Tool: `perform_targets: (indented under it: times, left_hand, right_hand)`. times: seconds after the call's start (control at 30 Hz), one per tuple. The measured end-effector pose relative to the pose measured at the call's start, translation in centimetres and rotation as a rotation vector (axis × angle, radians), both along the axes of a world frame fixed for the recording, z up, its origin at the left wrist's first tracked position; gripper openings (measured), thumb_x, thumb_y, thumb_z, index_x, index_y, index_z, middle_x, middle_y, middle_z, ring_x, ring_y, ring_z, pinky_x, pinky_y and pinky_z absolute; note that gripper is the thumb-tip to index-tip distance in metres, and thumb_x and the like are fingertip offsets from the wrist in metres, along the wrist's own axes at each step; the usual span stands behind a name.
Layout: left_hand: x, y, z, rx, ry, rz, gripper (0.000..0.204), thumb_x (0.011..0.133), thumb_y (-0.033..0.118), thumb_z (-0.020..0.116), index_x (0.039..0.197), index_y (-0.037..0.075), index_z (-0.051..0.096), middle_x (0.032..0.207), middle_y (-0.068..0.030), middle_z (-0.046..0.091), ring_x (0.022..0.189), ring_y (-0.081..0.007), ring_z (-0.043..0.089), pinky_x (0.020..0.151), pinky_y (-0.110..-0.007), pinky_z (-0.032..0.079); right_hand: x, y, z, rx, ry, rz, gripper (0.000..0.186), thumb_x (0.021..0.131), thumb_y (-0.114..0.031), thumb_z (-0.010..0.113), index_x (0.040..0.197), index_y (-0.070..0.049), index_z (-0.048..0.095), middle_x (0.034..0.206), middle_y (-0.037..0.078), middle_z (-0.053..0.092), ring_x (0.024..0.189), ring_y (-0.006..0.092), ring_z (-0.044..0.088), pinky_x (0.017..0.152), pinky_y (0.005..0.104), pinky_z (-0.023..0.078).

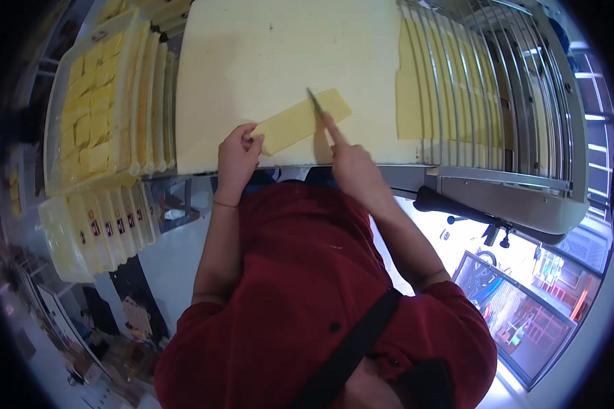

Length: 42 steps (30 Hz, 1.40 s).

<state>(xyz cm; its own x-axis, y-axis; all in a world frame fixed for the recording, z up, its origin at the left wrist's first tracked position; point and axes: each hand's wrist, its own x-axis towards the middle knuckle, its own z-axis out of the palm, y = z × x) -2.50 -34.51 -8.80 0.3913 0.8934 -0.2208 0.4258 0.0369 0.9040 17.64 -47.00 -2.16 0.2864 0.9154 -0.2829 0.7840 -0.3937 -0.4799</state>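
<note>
While my left hand pinches the dough strip's left end, my right hand grips the knife over it; I'd slice straight, no dragging.

Strip on board near front edge, tray stack left, machine right.
Left hand at strip's left end; knife, in right hand, over its right part. Sheets right of strip, running into machine. Tubs on tray stack's near side.
</note>
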Motion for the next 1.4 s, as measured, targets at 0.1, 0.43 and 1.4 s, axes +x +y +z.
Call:
perform_targets:
  times: [0.1, 0.43, 1.4]
  left_hand:
    - [0.1, 0.3, -1.4, 0.042, -0.029, 0.033, 0.025, 0.094, 0.013, 0.065, 0.115, 0.000, 0.064, 0.074, -0.0026, 0.063, 0.056, -0.0061, 0.057, 0.045, -0.022, 0.048]
    - [1.1, 0.9, -0.2, 0.145, -0.046, 0.021, 0.023, 0.093, 0.016, 0.066, 0.107, -0.002, 0.064, 0.072, -0.0033, 0.063, 0.060, -0.0079, 0.058, 0.055, -0.025, 0.050]
    - [-25.6, 17.3, 18.4, 0.453, 0.995, 0.145, 0.038, 0.066, 0.013, 0.078, 0.101, 0.008, 0.065, 0.097, -0.0162, 0.067, 0.088, -0.0311, 0.064, 0.079, -0.041, 0.052]
  right_hand:
    - [-0.8, 1.1, 3.4, 0.058, 0.088, -0.035, 0.071, 0.095, -0.006, 0.046, 0.156, -0.021, 0.012, 0.066, 0.028, 0.060, 0.063, 0.0492, 0.060, 0.063, 0.0593, 0.046]
    - [-4.2, 2.5, -0.3, 0.048, 0.161, 0.068, 0.075, 0.093, -0.004, 0.045, 0.157, -0.022, 0.010, 0.072, 0.029, 0.062, 0.065, 0.0485, 0.060, 0.066, 0.0590, 0.046]
    - [0.0, 7.7, -3.7, 0.407, -0.161, 0.240, 0.015, 0.094, -0.017, 0.062, 0.109, -0.012, 0.062, 0.137, 0.008, 0.053, 0.132, 0.0299, 0.043, 0.106, 0.0587, 0.028]
